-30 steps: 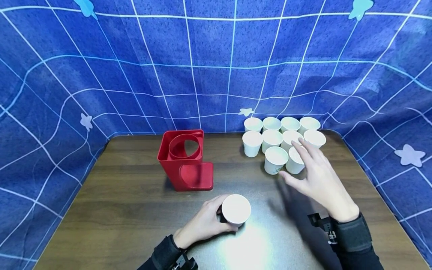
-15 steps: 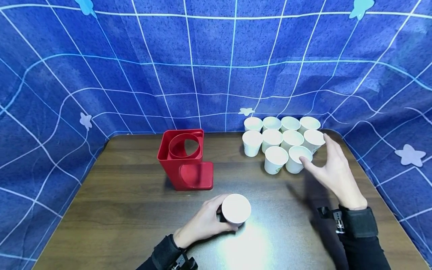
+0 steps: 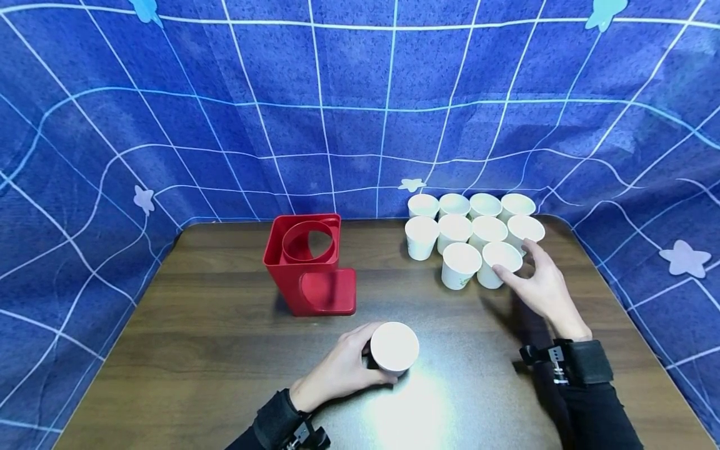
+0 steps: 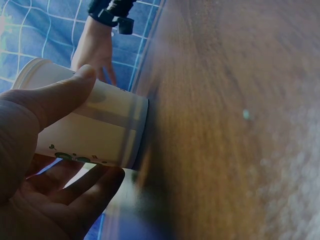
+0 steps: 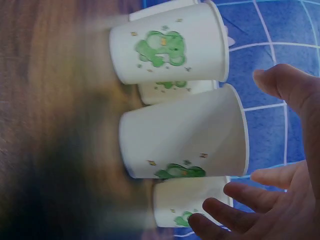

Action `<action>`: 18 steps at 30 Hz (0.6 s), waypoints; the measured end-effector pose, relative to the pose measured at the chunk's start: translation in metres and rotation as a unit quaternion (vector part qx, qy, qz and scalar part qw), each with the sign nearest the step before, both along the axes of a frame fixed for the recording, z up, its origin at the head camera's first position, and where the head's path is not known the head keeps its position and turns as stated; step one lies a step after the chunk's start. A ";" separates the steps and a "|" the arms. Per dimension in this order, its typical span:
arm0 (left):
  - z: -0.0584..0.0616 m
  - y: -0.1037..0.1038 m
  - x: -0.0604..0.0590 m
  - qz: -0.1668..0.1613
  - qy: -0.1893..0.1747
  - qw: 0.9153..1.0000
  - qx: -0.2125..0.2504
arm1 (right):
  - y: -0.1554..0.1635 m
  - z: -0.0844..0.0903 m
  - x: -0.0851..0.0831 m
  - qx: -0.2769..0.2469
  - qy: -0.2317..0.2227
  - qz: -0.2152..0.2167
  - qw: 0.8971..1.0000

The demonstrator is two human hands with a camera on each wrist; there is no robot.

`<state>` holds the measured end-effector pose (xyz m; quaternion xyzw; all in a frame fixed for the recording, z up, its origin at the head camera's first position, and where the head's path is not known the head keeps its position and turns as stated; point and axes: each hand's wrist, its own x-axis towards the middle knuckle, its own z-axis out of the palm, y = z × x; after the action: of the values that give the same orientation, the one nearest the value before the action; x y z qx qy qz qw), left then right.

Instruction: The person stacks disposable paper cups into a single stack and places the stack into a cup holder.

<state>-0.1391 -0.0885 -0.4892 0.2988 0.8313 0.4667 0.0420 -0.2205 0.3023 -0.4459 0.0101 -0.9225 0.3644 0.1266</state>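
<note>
My left hand [image 3: 350,365] grips a white paper cup [image 3: 395,347] at the front middle of the table. In the left wrist view the thumb lies along one side of that cup [image 4: 92,125], the fingers along the other, its base close to the wood. My right hand [image 3: 544,289] is at the front right cup [image 3: 499,265] of a cluster, thumb to one side and fingers to the other. The right wrist view shows those fingers [image 5: 240,200] spread apart, with the cup [image 5: 185,135] standing beyond them. Green animal prints decorate the cups.
Several more paper cups [image 3: 421,237] stand upright in close rows at the back right. A red plastic holder [image 3: 300,287] with a round ring on top stands left of centre. A blue patterned cloth [image 3: 349,125] hangs behind the wooden table [image 3: 197,350].
My right hand has moved from over the cups out to their right side, then back in against the front right cup. The left hand and its paper cup have stayed put.
</note>
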 end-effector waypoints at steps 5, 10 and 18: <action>0.000 0.000 0.000 -0.003 0.003 1.000 0.006 | -0.007 -0.007 -0.003 0.001 0.020 0.020 1.000; -0.001 0.001 0.000 -0.002 0.004 1.000 0.005 | -0.009 -0.011 -0.004 0.007 0.036 0.026 0.999; -0.001 0.000 0.000 0.000 -0.002 1.000 0.003 | -0.007 -0.014 -0.005 0.021 0.051 0.019 0.998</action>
<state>-0.1391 -0.0882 -0.4897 0.2984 0.8297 0.4699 0.0426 -0.2251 0.2958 -0.4602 0.0485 -0.9219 0.3465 0.1664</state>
